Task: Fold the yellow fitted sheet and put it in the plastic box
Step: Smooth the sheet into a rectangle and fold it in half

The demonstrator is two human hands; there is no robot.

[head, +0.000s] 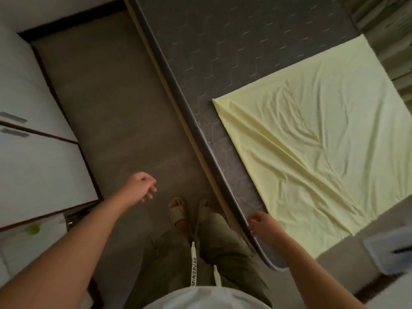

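Note:
The yellow fitted sheet (pixel 312 139) lies spread in a rough rectangle on the dark grey mattress (pixel 234 47), wrinkled across its middle. A plastic box (pixel 388 250) with a bluish rim sits at the lower right, past the sheet's near corner. My left hand (pixel 141 185) hangs over the floor with loosely curled fingers and holds nothing. My right hand (pixel 262 225) hovers at the mattress's near corner, fingers loosely curled, empty, a short way from the sheet's edge.
White cabinet doors (pixel 29 152) with dark trim stand at the left. A strip of brown floor (pixel 107 108) runs between the cabinet and the mattress; my feet in sandals (pixel 178 210) stand on it. Striped fabric (pixel 396 23) lies at the top right.

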